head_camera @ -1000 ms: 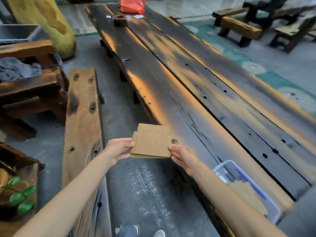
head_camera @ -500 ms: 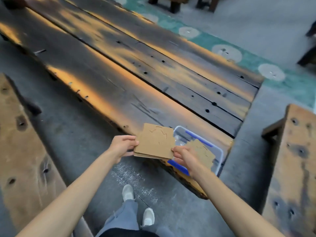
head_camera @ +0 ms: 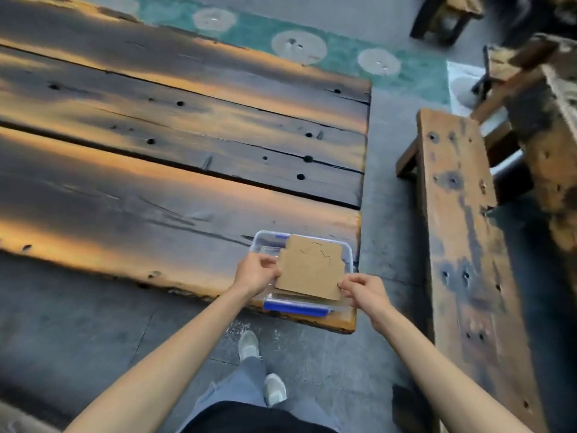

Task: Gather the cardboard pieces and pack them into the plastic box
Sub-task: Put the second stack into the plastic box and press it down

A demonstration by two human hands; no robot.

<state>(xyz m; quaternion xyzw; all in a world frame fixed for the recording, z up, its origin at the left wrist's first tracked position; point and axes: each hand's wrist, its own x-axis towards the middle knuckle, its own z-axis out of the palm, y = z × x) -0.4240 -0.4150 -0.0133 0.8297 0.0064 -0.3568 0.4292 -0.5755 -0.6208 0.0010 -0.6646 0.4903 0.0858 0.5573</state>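
A stack of brown cardboard pieces (head_camera: 310, 270) hangs right over the clear plastic box (head_camera: 262, 240), which has blue clips and stands at the near right corner of the dark wooden table (head_camera: 156, 195). My left hand (head_camera: 256, 271) grips the stack's left edge. Gripping the stack's near right corner is my right hand (head_camera: 362, 290). More cardboard lies in the box under the stack, mostly hidden. I cannot tell whether the stack touches the box.
A long wooden bench (head_camera: 462, 245) runs along the right, close to the table's end. More wooden furniture (head_camera: 543, 120) stands at the far right. My feet (head_camera: 262, 367) are on the grey floor in front of the table edge.
Both hands have carried the cardboard stack to the right, from beside the table edge to directly over the plastic box. My view has swung right toward the table's end.
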